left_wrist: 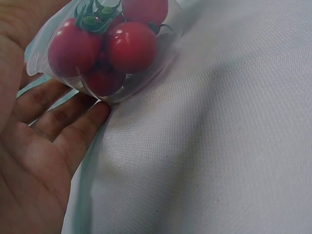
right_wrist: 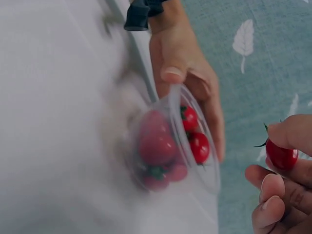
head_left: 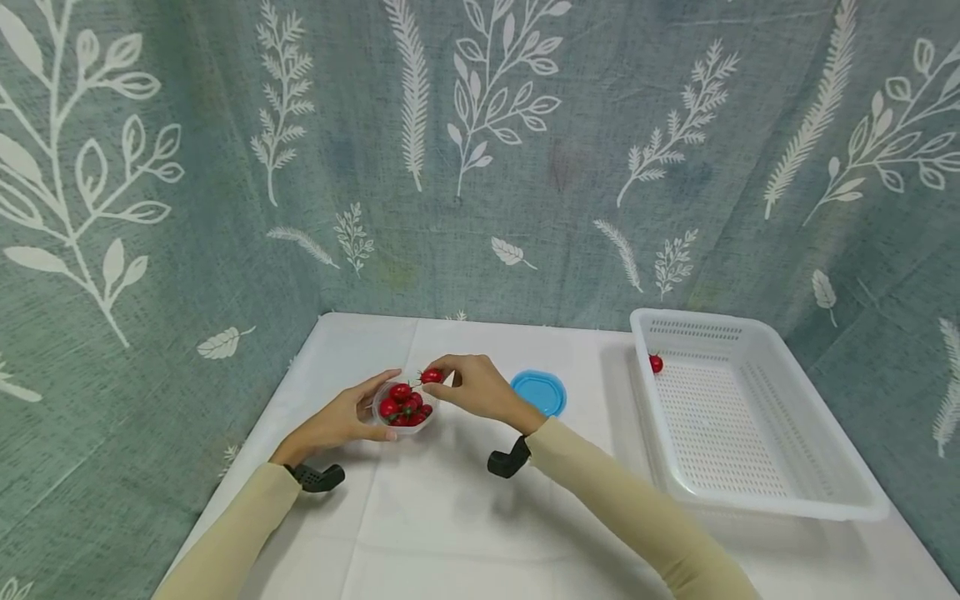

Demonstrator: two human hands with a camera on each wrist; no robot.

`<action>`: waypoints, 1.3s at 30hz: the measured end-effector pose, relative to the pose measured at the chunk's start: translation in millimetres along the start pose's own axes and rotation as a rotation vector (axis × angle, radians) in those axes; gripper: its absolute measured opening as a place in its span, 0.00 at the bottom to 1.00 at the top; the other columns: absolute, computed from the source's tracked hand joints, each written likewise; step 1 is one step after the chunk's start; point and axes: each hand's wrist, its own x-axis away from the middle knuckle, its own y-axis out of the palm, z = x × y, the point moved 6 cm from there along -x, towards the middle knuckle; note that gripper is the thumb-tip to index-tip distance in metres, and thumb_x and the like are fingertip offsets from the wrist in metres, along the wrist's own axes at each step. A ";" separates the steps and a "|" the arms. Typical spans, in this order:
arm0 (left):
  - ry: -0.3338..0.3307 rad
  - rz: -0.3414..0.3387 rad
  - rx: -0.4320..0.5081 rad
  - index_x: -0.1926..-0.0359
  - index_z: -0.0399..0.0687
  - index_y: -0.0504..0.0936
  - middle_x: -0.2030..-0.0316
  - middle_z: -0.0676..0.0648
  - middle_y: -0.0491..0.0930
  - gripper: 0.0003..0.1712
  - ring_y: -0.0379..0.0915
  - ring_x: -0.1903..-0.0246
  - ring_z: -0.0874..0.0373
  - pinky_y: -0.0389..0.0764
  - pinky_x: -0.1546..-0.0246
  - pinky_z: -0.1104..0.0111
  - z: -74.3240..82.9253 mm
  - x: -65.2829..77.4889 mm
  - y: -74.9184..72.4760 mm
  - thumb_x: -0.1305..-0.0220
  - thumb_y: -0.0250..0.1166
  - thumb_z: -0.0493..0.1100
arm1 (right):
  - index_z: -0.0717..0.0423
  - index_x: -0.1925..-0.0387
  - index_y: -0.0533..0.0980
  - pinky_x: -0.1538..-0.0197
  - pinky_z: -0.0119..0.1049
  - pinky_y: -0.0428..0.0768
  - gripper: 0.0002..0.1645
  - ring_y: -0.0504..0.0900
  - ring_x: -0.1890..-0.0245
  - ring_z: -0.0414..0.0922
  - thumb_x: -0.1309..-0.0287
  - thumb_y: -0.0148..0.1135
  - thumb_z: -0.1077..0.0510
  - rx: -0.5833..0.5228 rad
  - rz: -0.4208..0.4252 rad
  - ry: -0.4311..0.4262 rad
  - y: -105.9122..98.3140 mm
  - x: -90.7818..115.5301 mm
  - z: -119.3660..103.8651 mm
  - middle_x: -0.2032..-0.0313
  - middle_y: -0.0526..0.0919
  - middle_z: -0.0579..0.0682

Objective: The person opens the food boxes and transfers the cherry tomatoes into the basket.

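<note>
A clear round plastic container (head_left: 411, 431) with several red cherry tomatoes (head_left: 401, 392) in it is on the left part of the table. My left hand (head_left: 339, 422) holds it from the left side, thumb and fingers spread around its wall. Green stems show on some of the tomatoes in the left wrist view. Just above the container's right side, my right hand (head_left: 482, 390) pinches a single cherry tomato (right_wrist: 282, 155) between thumb and fingers. The green stem of that tomato points toward the container in the right wrist view.
A blue round lid (head_left: 538, 392) lies on the white table to the right of my right hand. Farther right stands a large white perforated basket (head_left: 772, 504), with one cherry tomato (head_left: 656, 363) at its back left corner. A patterned curtain (head_left: 525, 167) hangs behind the table.
</note>
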 end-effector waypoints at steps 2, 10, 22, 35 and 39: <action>-0.006 0.003 -0.014 0.18 0.65 0.54 0.20 0.48 0.52 0.63 0.47 0.22 0.45 0.63 0.30 0.40 0.7 -0.1 -0.2 0.48 0.83 0.52 | 0.47 0.45 0.85 0.77 0.32 0.75 0.16 0.76 0.79 0.41 0.31 0.67 0.49 0.022 0.011 0.000 -8.1 1.6 0.5 0.61 0.87 0.41; -0.006 0.007 -0.032 0.18 0.65 0.54 0.20 0.49 0.51 0.63 0.46 0.22 0.44 0.64 0.30 0.40 2.4 -0.1 -2.3 0.48 0.83 0.52 | 0.46 0.47 0.82 0.73 0.32 0.76 0.16 0.77 0.79 0.39 0.34 0.70 0.48 0.056 0.066 0.036 -42.3 12.6 7.8 0.57 0.90 0.41; 0.030 -0.010 -0.012 0.18 0.67 0.53 0.20 0.51 0.50 0.62 0.42 0.21 0.43 0.62 0.29 0.40 -2.4 -0.3 -3.0 0.47 0.82 0.51 | 0.46 0.45 0.80 0.72 0.36 0.76 0.17 0.77 0.77 0.42 0.32 0.67 0.46 0.058 0.109 0.117 -80.4 36.7 28.3 0.55 0.89 0.44; 0.053 -0.017 -0.012 0.18 0.64 0.52 0.20 0.53 0.49 0.61 0.40 0.21 0.43 0.61 0.29 0.40 -4.1 -1.8 0.7 0.45 0.81 0.50 | 0.46 0.47 0.84 0.78 0.36 0.69 0.15 0.74 0.78 0.45 0.31 0.67 0.48 0.123 0.165 0.161 -125.8 67.9 50.5 0.53 0.88 0.48; 0.058 -0.015 -0.020 0.18 0.64 0.52 0.20 0.53 0.49 0.61 0.41 0.21 0.43 0.62 0.30 0.40 -3.2 -3.1 -0.3 0.45 0.81 0.50 | 0.47 0.45 0.84 0.77 0.37 0.71 0.17 0.75 0.77 0.45 0.32 0.68 0.48 0.136 0.197 0.191 -143.5 81.4 61.6 0.53 0.88 0.50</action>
